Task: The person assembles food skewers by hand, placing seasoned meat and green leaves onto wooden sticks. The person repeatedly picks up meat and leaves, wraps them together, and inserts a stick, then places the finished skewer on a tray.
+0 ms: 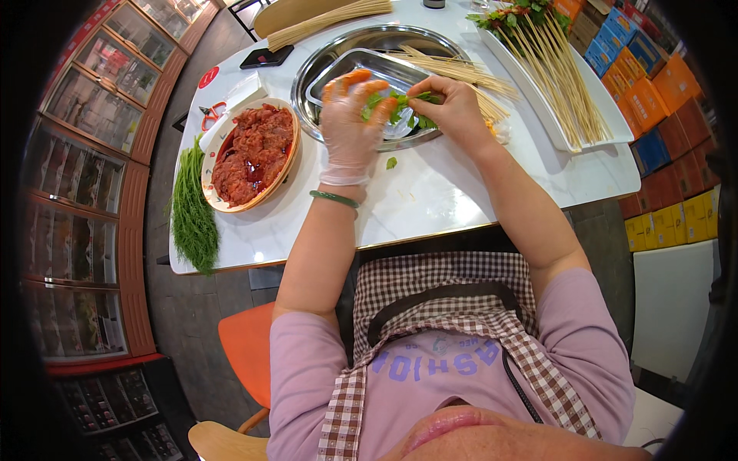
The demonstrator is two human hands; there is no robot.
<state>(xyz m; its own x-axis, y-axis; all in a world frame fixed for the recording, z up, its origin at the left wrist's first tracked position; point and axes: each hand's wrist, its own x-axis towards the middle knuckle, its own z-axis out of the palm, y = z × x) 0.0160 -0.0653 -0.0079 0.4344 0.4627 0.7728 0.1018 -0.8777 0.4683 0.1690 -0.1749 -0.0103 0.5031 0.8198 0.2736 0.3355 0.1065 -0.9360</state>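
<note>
My left hand (353, 124) wears a clear plastic glove with orange-red stains on the fingers. It holds one end of a leafy green herb sprig (398, 109), partly hidden by the thumb. The bare fingertips of my right hand (452, 106) pinch the same sprig from the other side. Beneath both hands, a rectangular metal tray (340, 64) sits inside a round stainless steel platter (305, 55). Thin wooden skewers (473, 75) lie across the platter's right side. To the left stands an oval bowl (297, 124) heaped with red marinated meat (251, 155).
Dill-like greens (193, 213) lie at the table's left edge, near orange-handled scissors (213, 115) and a black phone (266, 56). A white tray (620, 129) at right holds loaded skewers. More skewers (328, 23) lie at the back. A torn leaf (391, 163) rests on the tabletop (426, 201).
</note>
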